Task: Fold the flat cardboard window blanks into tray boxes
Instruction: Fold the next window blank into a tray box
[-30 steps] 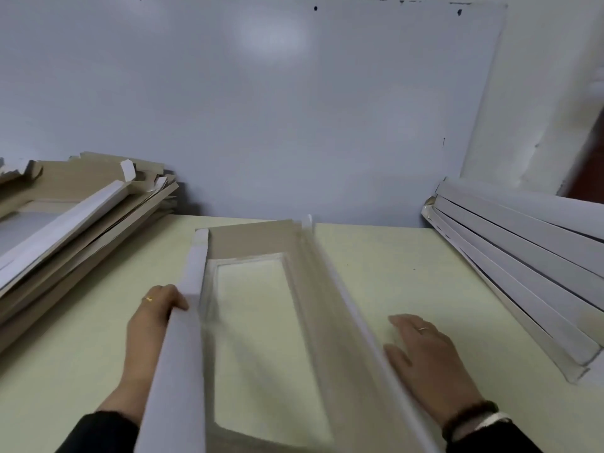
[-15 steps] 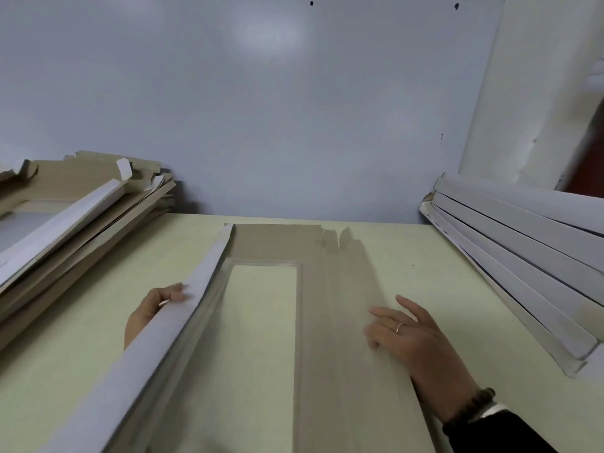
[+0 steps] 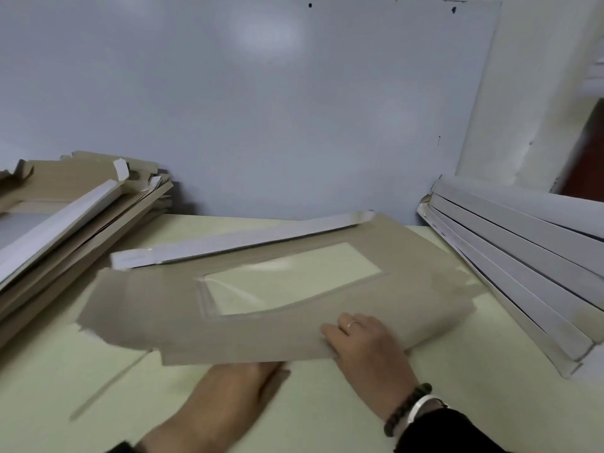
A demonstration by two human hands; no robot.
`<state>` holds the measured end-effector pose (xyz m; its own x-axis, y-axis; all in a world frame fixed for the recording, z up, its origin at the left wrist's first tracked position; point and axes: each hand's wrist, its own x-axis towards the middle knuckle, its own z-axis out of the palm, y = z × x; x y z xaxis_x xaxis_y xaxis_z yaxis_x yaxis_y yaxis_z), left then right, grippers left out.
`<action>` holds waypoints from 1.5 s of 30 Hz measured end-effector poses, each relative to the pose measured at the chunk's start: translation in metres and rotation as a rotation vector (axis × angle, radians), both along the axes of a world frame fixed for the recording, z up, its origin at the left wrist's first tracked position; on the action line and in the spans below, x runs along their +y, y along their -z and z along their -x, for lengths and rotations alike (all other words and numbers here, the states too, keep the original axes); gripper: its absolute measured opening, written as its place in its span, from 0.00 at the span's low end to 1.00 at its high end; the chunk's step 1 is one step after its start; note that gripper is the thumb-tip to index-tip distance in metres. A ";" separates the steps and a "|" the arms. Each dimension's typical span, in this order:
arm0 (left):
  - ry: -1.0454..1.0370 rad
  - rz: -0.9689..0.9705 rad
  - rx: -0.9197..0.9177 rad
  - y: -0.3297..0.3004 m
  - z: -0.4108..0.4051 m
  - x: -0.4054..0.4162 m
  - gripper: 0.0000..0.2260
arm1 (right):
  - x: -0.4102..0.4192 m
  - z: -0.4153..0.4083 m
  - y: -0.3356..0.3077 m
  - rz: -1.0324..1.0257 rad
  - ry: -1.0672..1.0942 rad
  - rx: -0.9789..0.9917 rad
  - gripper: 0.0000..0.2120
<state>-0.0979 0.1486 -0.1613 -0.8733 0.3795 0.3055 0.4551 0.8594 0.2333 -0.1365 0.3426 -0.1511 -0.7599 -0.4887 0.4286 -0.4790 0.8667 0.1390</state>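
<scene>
Since half a second ago we have swung the blank [image 3: 261, 308] round: it then ran lengthwise away from us, and now it lies crosswise on the surface [image 3: 327, 420], brown side up, its near edge lifted a little. The folded white flap [image 3: 242, 241] that stood at our left now runs along the far edge. Our right hand [image 3: 366, 344] presses on the near border with fingers spread flat, its grip released. Our left hand [image 3: 238, 384] has gone under the near edge; its fingers are hidden, so we cannot tell its grip. We judge we are between folds, one long wall creased and the near one still flat. Next we should find the near crease and bend it up evenly, keeping clear of the window [image 3: 291, 279] film.
</scene>
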 end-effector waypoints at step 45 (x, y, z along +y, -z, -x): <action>-0.441 -0.241 0.073 -0.012 -0.007 -0.132 0.09 | 0.133 -0.010 -0.005 0.647 0.260 -0.224 0.12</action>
<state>-0.0904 0.0170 -0.1497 -0.9075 -0.1093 0.4055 0.0838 0.8991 0.4297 -0.1264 0.4757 -0.1458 -0.9202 0.0179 0.3911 -0.2033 0.8318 -0.5165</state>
